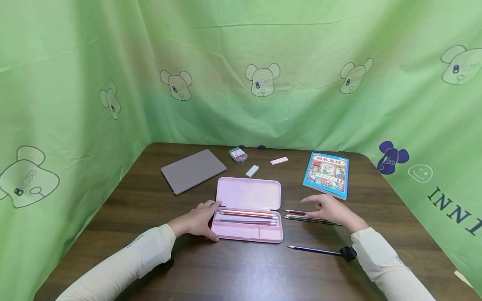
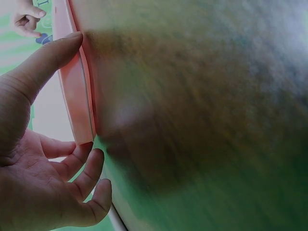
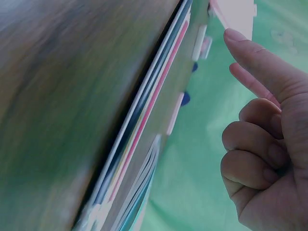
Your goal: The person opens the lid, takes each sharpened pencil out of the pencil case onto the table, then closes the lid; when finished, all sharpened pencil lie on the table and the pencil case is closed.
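A pink pencil case (image 1: pixel 244 239) lies with its lid folded back on the table. Several pencils (image 1: pixel 248 215) rest in its upper compartment. My left hand (image 1: pixel 197 219) grips the case's left end, thumb at the front corner and fingers at the back; the left wrist view shows the thumb (image 2: pixel 72 43) on its edge. To the right of the case, my right hand (image 1: pixel 331 210) hovers by a red pencil (image 1: pixel 295 212) and dark pencils (image 1: pixel 312 219). Its thumb and index finger are spread, the other fingers curled, with nothing held. A blue pencil (image 1: pixel 314 250) lies nearer the front.
A grey laptop-like slab (image 1: pixel 193 171) lies at the back left. Behind the case are a small clear box (image 1: pixel 238 154), a white eraser (image 1: pixel 252 171) and a pale pink strip (image 1: pixel 279 160). A blue-bordered book (image 1: pixel 326 174) lies at the back right. Green curtains surround the table.
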### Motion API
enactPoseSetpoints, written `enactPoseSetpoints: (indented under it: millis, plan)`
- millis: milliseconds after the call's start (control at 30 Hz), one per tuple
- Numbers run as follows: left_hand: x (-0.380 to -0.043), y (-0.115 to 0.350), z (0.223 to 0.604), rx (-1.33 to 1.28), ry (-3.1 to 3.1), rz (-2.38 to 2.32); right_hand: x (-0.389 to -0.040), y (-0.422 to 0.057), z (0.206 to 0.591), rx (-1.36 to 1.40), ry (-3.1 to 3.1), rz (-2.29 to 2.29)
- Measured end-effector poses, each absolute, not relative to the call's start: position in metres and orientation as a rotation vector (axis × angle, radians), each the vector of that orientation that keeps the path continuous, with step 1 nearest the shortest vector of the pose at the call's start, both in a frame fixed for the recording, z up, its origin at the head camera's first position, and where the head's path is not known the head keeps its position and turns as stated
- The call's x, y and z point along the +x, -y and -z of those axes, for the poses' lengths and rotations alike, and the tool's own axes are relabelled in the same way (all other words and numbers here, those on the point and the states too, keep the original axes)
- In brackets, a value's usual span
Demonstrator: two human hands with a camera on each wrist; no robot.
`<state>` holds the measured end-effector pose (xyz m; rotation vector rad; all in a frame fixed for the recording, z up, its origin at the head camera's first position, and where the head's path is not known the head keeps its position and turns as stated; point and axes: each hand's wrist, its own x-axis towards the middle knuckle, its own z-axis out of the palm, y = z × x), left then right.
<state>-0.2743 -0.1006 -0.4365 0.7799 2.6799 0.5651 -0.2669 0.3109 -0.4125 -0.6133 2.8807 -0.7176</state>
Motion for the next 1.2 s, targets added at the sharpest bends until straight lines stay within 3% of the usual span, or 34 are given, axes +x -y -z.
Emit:
enactPoseSetpoints:
  millis: [600,1200]
  plan:
    - [-0.274,0.101,0.434,0.77,-2.676,-0.56,-0.281,-0.24,0.41,-0.913,-2.72,0.688]
    - [-0.273,0.101,0.435,0.755,-2.672,-0.576,-0.285,-0.214,0.424,-0.937,-2.663,0.568]
